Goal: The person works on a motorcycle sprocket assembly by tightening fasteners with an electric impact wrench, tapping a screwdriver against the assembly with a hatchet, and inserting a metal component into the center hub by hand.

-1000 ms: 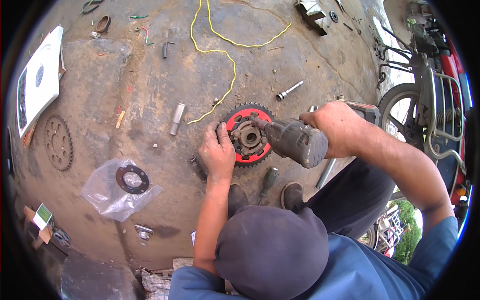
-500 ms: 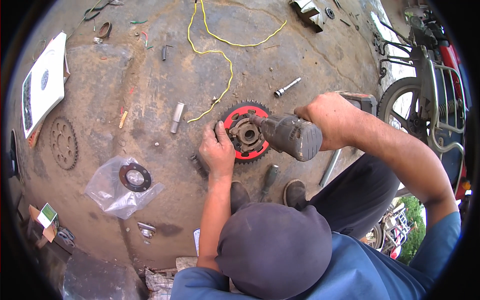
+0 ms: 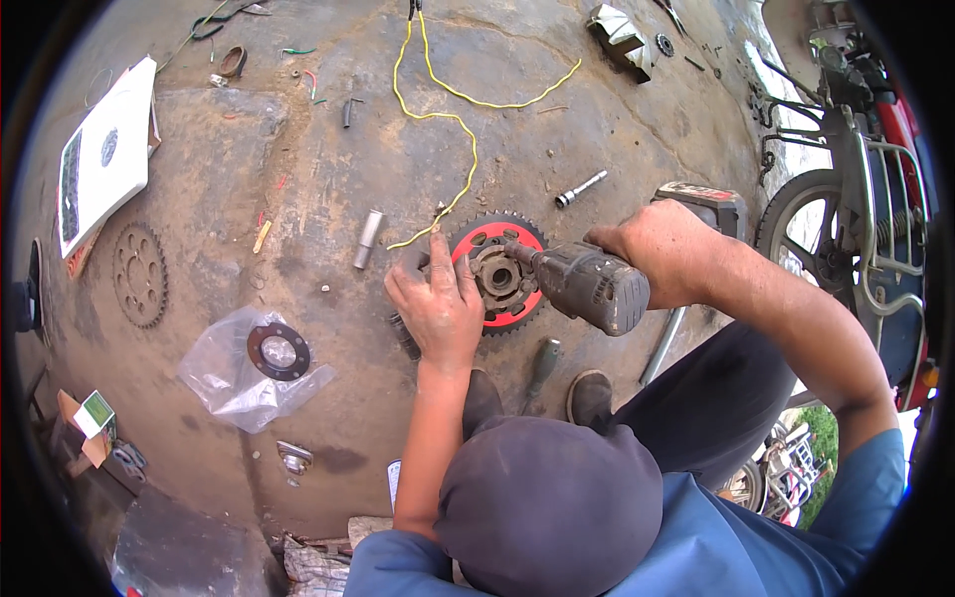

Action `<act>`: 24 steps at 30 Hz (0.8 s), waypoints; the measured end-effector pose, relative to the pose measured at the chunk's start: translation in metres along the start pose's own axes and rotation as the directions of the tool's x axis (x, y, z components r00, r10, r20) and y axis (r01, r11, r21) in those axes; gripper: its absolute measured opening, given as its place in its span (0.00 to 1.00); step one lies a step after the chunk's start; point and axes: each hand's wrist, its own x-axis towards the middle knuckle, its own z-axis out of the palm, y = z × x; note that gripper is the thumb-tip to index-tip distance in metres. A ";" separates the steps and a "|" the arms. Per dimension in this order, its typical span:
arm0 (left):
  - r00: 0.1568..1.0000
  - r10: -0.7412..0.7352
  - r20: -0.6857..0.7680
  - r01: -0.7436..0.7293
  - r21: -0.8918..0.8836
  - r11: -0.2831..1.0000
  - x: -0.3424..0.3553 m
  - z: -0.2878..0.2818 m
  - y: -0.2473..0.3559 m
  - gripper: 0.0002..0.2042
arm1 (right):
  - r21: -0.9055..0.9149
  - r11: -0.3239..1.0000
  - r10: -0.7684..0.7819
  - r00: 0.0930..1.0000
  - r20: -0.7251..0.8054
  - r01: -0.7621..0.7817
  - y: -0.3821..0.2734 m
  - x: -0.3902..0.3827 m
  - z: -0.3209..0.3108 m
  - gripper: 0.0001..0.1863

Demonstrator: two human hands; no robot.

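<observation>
My right hand (image 3: 668,254) grips a dark cordless power tool (image 3: 607,294), its nose on a bolt position of the metal hub (image 3: 497,276) in a black-toothed sprocket with a red face (image 3: 512,313), lying on the floor. At the sprocket's left side is my left hand (image 3: 438,313), fingers spread and index finger stretched forward; whether the fingertips touch it is unclear. A dark cylindrical part (image 3: 403,333) is partly hidden beside that hand. A screwdriver (image 3: 540,368) lies below the sprocket, and a silver extension bar (image 3: 582,187) and a steel tube (image 3: 368,239) lie beyond it.
Yellow wire (image 3: 468,129), a white board (image 3: 95,189), a loose sprocket (image 3: 139,274) and a bagged black ring (image 3: 279,368) lie around the concrete floor (image 3: 229,199). A motorcycle (image 3: 860,229) stands at the right. A dark cap (image 3: 547,502) fills the lower centre.
My left hand has lifted its fingers from the sprocket's rim and spread them, with the index finger now reaching further forward. My right hand and the power tool stay on the hub.
</observation>
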 end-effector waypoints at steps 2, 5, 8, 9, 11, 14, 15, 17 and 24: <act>0.976 0.151 0.155 -0.101 -0.291 0.951 -0.006 -0.008 0.016 0.30 | 0.039 0.998 -0.044 0.999 -0.029 0.045 0.002 0.000 0.002 0.15; 0.908 0.082 0.412 0.129 -0.460 0.879 -0.014 0.000 0.044 0.31 | 0.029 0.995 -0.095 0.991 -0.092 0.098 0.000 0.000 0.001 0.15; 0.939 0.010 0.344 0.183 -0.524 0.832 -0.021 0.007 0.054 0.32 | 0.011 0.991 -0.129 0.984 -0.125 0.132 -0.007 -0.006 -0.005 0.16; 0.960 0.022 0.279 0.150 -0.579 0.801 -0.024 0.006 0.054 0.32 | 0.019 0.994 -0.108 0.984 -0.142 0.112 -0.009 -0.010 -0.006 0.16; 0.961 0.036 0.273 0.150 -0.630 0.762 -0.029 -0.001 0.048 0.33 | 0.076 0.993 -0.075 0.987 -0.143 0.087 -0.016 -0.017 -0.008 0.16; 0.985 -0.012 0.170 0.121 -0.649 0.752 -0.033 -0.009 0.037 0.32 | 0.134 0.976 -0.146 0.970 -0.194 0.174 -0.026 -0.014 0.000 0.17; 0.980 -0.016 0.196 0.141 -0.645 0.751 -0.034 -0.011 0.031 0.32 | 0.176 0.965 -0.154 0.965 -0.210 0.192 -0.029 -0.009 0.003 0.18; 0.983 -0.030 0.183 0.143 -0.644 0.751 -0.037 -0.012 0.024 0.33 | 0.179 0.962 -0.162 0.960 -0.227 0.205 -0.036 0.000 0.009 0.18; 0.982 -0.017 0.189 0.128 -0.591 0.797 -0.039 -0.012 0.017 0.36 | 0.034 0.992 -0.117 0.988 -0.099 0.121 -0.049 0.009 -0.008 0.17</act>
